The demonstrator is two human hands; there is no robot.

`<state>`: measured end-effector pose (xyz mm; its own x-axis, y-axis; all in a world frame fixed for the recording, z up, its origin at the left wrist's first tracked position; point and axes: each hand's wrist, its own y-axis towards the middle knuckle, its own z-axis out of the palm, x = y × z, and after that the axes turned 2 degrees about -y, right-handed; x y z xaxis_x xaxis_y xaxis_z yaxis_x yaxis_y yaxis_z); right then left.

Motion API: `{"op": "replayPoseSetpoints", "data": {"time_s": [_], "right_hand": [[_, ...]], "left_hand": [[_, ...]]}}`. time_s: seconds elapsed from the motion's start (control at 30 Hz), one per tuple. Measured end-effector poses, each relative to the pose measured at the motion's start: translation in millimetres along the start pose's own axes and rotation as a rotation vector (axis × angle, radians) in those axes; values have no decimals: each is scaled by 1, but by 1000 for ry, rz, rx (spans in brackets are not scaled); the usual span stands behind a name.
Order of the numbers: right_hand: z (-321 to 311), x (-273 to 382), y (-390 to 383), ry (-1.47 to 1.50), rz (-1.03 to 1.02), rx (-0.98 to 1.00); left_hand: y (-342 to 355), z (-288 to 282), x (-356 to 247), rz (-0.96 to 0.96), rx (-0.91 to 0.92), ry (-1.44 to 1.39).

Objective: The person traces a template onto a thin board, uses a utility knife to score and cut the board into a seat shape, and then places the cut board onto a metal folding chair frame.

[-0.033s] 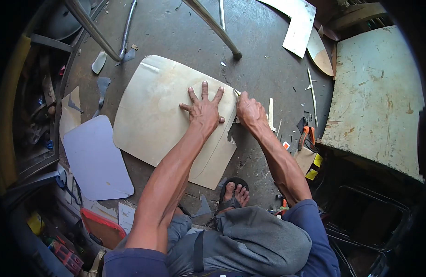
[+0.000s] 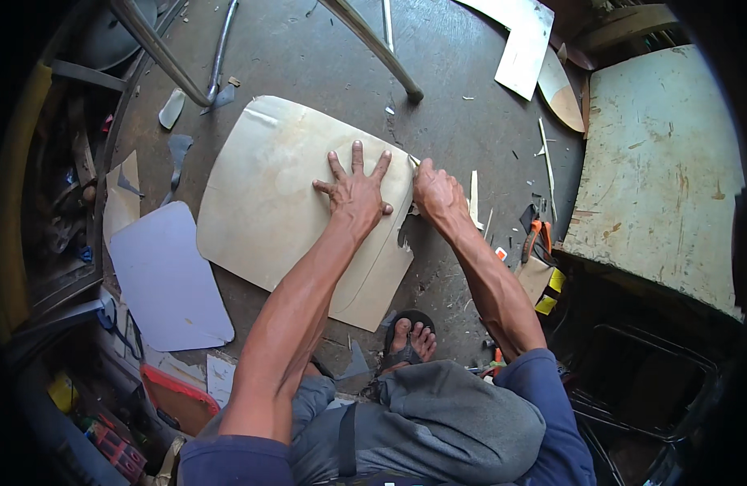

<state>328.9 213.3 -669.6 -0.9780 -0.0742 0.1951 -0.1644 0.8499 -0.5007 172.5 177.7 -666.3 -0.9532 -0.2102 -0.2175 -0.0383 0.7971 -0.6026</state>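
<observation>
A pale plywood panel (image 2: 264, 190) with rounded corners lies flat on the floor before me. A pencil-like curved line runs near its right edge, and the edge beside it is jagged and broken. My left hand (image 2: 356, 193) presses flat on the panel, fingers spread, just left of that line. At the panel's upper right corner my right hand (image 2: 441, 193) is closed around a small tool (image 2: 414, 160). Only its narrow pale tip shows, touching the panel's edge; the rest is hidden in the fist.
A white rounded panel (image 2: 171, 275) lies to the left. Metal chair legs (image 2: 382, 57) stand beyond the plywood. Orange-handled pliers (image 2: 538, 239) and wood splinters lie on the right. A worn pale-green board (image 2: 661, 178) is at far right. My sandalled foot (image 2: 412, 340) is close to the panel.
</observation>
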Motion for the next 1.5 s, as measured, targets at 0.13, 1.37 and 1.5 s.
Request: {"op": "replayPoseSetpoints", "data": {"time_s": [0.13, 1.37, 1.5], "right_hand": [[-7, 4, 6, -49, -5, 14], [-18, -5, 26, 38, 117, 79], [-9, 2, 18, 107, 161, 73]], "left_hand": [[-6, -2, 1, 1, -11, 8], [13, -14, -15, -8, 23, 58], [13, -16, -23, -41, 48, 40]]}}
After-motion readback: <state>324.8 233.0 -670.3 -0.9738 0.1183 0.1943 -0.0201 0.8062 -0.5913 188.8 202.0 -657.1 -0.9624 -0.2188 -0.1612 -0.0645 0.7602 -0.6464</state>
